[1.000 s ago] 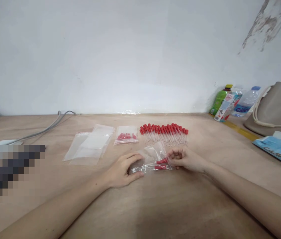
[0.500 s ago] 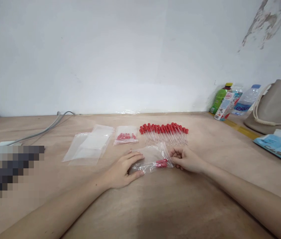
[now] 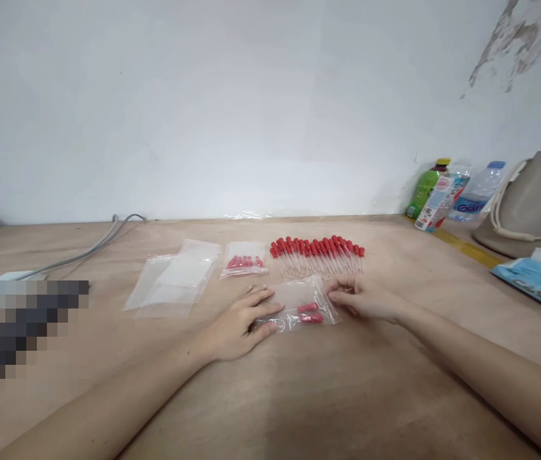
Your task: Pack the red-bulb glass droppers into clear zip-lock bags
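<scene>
A clear zip bag (image 3: pixel 289 295) lies flat on the table with red-bulbed droppers (image 3: pixel 309 313) inside, their bulbs toward its right end. My left hand (image 3: pixel 244 322) rests on the bag's left part, fingers spread and thumb along the near edge. At the bag's right edge is my right hand (image 3: pixel 363 300), fingers curled in; whether anything is between them is hidden. Just beyond lies a row of loose droppers (image 3: pixel 318 252), red bulbs facing away. A second bag (image 3: pixel 245 252) with several red bulbs showing sits left of the row.
Flat, overlapping plastic bags (image 3: pixel 174 281) lie on the left. A grey cable (image 3: pixel 83 250) runs along the back left. To the right stand a green bottle (image 3: pixel 427 188), a carton (image 3: pixel 440 201), a clear bottle (image 3: pixel 478 195), a beige bag (image 3: pixel 538 204) and a blue packet (image 3: pixel 533 281).
My right hand has shifted slightly up and right at the bag's edge. Inside the bag, the red bulbs now lie farther apart. My left hand stays on the bag.
</scene>
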Demonstrator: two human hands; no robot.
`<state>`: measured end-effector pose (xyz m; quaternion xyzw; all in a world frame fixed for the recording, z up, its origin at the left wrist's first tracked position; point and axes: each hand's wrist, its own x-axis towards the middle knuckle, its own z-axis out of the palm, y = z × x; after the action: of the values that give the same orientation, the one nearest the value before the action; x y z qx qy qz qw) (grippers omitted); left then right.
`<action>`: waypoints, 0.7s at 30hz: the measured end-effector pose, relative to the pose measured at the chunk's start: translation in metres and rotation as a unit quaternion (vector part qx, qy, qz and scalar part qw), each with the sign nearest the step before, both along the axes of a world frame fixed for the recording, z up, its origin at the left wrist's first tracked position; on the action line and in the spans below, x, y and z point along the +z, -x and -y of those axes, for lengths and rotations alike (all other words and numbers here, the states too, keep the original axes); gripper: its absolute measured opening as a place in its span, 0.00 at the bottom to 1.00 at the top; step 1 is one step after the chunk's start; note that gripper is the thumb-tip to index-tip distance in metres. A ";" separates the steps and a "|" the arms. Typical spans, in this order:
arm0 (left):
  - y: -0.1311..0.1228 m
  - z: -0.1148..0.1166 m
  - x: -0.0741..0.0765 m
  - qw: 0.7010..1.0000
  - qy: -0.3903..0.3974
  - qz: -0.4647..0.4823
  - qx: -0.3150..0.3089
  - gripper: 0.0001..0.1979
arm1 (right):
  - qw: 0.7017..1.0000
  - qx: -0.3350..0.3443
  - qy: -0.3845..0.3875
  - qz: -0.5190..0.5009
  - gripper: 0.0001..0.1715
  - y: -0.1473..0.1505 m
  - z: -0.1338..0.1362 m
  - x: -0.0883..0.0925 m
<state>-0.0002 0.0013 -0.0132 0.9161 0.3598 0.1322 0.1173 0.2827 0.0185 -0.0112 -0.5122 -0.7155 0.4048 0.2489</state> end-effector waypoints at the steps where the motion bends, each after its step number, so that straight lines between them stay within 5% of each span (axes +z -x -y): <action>1: 0.000 0.000 0.000 1.000 0.001 -0.012 0.006 0.21 | 0.999 -0.033 -0.039 0.019 0.12 -0.002 -0.006 0.002; 6: -0.001 -0.002 0.001 0.999 0.003 -0.048 0.006 0.22 | 0.958 -0.140 -0.196 0.156 0.10 0.005 -0.046 0.014; 14: 0.001 -0.003 0.001 0.999 0.003 -0.048 -0.002 0.22 | 0.924 -0.220 -0.143 0.278 0.11 0.054 -0.101 0.021; 21: 0.000 -0.003 0.001 0.999 0.003 -0.046 -0.002 0.22 | 0.922 -0.245 -0.094 0.286 0.18 0.066 -0.115 0.022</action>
<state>-0.0002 0.0047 -0.0123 0.9215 0.3637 0.0883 0.1039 0.2165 0.1336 0.0108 -0.7395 -0.6432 0.0988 0.1723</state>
